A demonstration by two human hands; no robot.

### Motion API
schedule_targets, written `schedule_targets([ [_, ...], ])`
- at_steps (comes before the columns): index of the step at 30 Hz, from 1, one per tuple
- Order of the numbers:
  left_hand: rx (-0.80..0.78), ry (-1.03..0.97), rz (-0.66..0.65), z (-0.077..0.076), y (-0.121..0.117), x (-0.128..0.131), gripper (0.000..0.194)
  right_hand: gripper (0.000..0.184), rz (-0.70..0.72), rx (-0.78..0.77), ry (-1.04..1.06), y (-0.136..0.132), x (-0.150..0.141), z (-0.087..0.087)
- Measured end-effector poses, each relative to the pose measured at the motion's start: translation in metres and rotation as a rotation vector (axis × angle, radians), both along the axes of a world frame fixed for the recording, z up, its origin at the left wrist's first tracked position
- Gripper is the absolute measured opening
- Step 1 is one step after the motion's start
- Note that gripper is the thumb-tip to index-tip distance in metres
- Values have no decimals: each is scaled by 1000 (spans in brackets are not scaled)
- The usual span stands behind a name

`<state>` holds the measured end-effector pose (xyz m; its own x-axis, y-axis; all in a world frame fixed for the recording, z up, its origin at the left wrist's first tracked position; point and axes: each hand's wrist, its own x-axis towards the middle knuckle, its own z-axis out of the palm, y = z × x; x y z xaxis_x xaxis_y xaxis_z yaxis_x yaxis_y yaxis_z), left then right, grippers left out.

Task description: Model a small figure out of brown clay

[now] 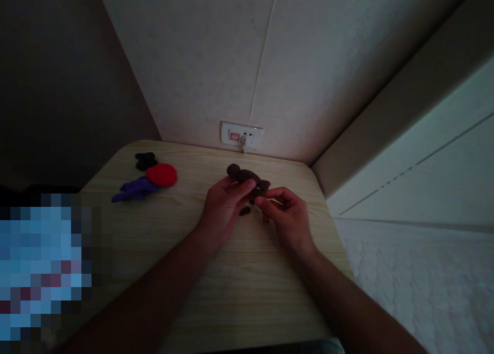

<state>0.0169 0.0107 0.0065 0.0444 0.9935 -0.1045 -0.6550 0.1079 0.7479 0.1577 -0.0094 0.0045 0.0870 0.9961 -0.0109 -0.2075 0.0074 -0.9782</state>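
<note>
A brown modelling clay figure, with a round ball at one end and short stubs at the other, is held above the table. My left hand is closed around it, thumb lying across its front. At the figure's right end my right hand pinches with thumb and forefinger on a brown part of the clay. Whether that part is joined to the figure I cannot tell. Below the hands, a small brown clay piece lies on the wooden table.
On the table's left lie a red flat clay piece, a purple clay lump and black clay pieces. A wall socket with a plug is behind the table. A white panel stands right. The lower left is pixelated.
</note>
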Motion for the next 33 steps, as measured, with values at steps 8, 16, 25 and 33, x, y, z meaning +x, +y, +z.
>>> schedule_targets([
  [8,9,11,-48,2,-2,1,39,40,-18,13,-23,1,1,-1],
  [16,-2,16,-63,1,-2,0,40,45,4,1,20,1,-3,4],
  [25,-3,70,-45,0,-3,-1,41,43,10,-6,53,-1,-4,1],
  [33,9,37,-25,1,-1,-2,43,45,59,-18,39,2,-2,3],
])
